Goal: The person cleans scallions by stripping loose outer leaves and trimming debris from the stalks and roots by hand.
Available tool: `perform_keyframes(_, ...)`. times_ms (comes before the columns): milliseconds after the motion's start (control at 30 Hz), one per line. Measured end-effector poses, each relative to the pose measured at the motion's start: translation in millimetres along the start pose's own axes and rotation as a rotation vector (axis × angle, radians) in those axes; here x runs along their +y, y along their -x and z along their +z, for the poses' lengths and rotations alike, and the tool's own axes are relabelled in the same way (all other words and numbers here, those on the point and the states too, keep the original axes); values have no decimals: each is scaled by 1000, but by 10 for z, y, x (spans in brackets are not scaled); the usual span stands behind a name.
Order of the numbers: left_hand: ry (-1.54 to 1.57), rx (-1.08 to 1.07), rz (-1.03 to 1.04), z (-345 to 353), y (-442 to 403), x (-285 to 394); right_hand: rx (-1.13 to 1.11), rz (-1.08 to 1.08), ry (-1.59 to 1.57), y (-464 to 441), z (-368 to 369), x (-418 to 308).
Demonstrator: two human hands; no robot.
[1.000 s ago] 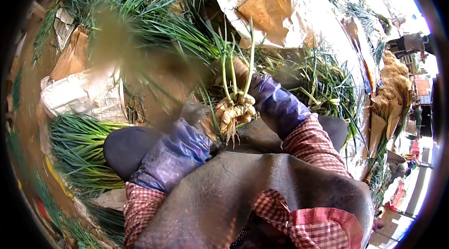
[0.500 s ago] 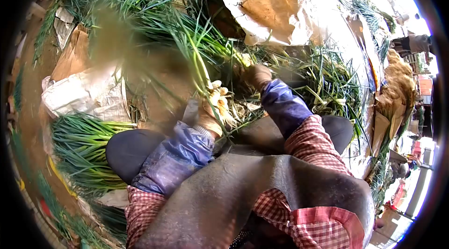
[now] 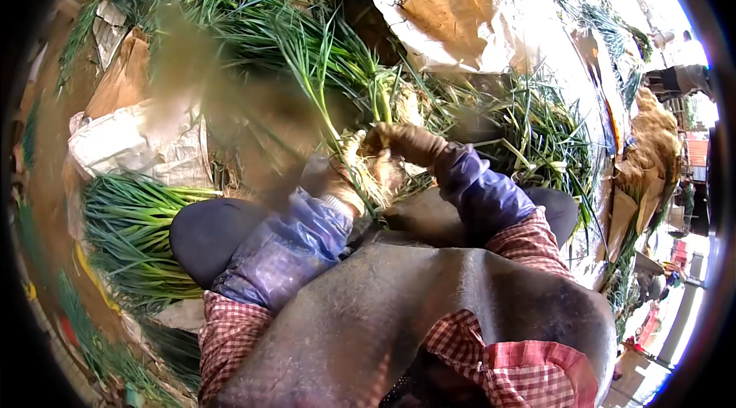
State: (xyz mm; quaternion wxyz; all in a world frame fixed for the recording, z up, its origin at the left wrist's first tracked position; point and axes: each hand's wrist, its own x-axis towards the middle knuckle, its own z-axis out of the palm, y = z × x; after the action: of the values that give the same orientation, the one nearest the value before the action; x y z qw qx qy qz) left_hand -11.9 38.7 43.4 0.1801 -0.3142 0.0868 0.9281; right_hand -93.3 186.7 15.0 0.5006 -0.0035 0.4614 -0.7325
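Observation:
My left hand (image 3: 343, 184), in a dirty glove, is closed around a few green onions (image 3: 325, 117) near their pale root ends. Their green leaves point up and away from me. A pale, flat, blurred thing (image 3: 313, 170) shows beside that hand; I cannot tell what it is. My gloved right hand (image 3: 410, 144) is closed on the lower stalks of more green onions (image 3: 381, 98), right beside the left hand. Pale roots hang between the two hands, and the fingertips are partly hidden there.
A large heap of green onions (image 3: 253, 2) spreads ahead of me. A neat bundle (image 3: 138, 235) lies by my left knee. Loose leaves and trimmings (image 3: 544, 128) pile up at the right. Torn sacks (image 3: 437, 6) lie ahead, and a dark apron (image 3: 368, 308) covers my lap.
My right hand has come toward me and slightly left, bringing its green onions against those in my left hand. The bulbs at the left hand are now partly covered.

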Motion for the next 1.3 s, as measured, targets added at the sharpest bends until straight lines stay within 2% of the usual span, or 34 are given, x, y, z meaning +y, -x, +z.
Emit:
perform_keyframes(33,-25,41,47,90,70,-43,99,-6,163,-32,37,56)
perform_keyframes(67,-35,63,-43,77,7,-75,200,-15,330,-74,33,108)
perform_keyframes(133,-194,-39,-8,-60,18,-53,232,-144,524,-200,58,185)
perform_keyframes(167,-193,-103,-30,-64,32,-73,261,-159,440,-135,157,144)
perform_keyframes(200,-236,-14,-14,-68,40,-86,282,-111,479,-150,137,132)
perform_keyframes(267,-280,-51,110,31,119,-68,316,-211,240,-154,332,-24)
perform_keyframes(300,-299,-17,101,57,178,-36,305,-253,17,-257,300,-79)
perform_keyframes(333,-342,30,125,-106,44,-65,253,-259,-56,-436,-27,-47)
perform_keyframes(400,-459,9,209,-291,-130,-71,287,-269,21,-367,94,-332)
perform_keyframes(433,-765,69,396,-327,-206,-51,282,-348,5,-283,259,-447)
perform_keyframes(467,-654,1,397,-256,-176,-53,257,-346,62,-152,468,-619)
perform_keyframes(533,-744,-75,570,-175,-161,-65,69,-406,68,-124,500,-711)
perform_keyframes(567,-782,-109,583,-169,-161,-77,12,-384,42,-94,519,-784)
perform_keyframes(600,-780,-111,582,-170,-156,-80,83,-401,-97,-144,553,-762)
perform_keyframes(667,-972,-63,436,-178,-156,-51,-107,-248,-155,-146,313,-744)
perform_keyframes(733,-947,-76,470,-133,-106,-85,-54,-189,-200,-296,13,-532)
perform_keyframes(767,-796,-31,418,-115,-79,-104,96,-271,272,-407,-258,-352)
perform_keyframes(833,-572,89,270,31,72,-79,416,-91,568,-337,-193,-320)
perform_keyframes(867,-623,83,318,-183,-125,-50,550,67,539,-346,-186,-301)
perform_keyframes(900,-674,79,366,-393,-320,-21,219,-357,1164,-477,-605,-77)
perform_keyframes(933,-491,123,220,-165,-135,37,116,-210,1549,-428,-581,13)
perform_keyframes(967,-473,67,270,37,43,34,-49,-109,1999,-380,-559,105)
perform_keyframes(1000,-511,46,257,-136,-96,-5,-270,-77,2337,-328,-528,192)
perform_keyframes(1033,-539,-93,322,-255,-181,-54,-369,182,2109,-571,-444,359)
perform_keyframes(1067,-540,-110,341,-374,-283,-57,204,352,1791,-89,-615,465)
perform_keyframes(1100,-514,-118,358,-442,-351,-54,124,823,1803,-56,-414,395)
perform_keyframes(1133,-497,-113,367,-462,-367,-48,128,823,1802,10,-711,637)
perform_keyframes(1167,-481,-108,377,-477,-401,-43,9,829,1930,89,-1166,971)
perform_keyframes(1200,-382,-13,263,-199,-178,24,-112,827,2060,96,-1445,1137)
perform_keyframes(1233,-595,45,347,49,4,36,-220,795,1965,266,-584,350)
perform_keyframes(1267,-539,-141,309,-195,-158,8,-130,583,1763,267,-458,123)
perform_keyframes(1300,-491,-166,263,-214,-186,-48,-5,289,1329,172,-618,83)
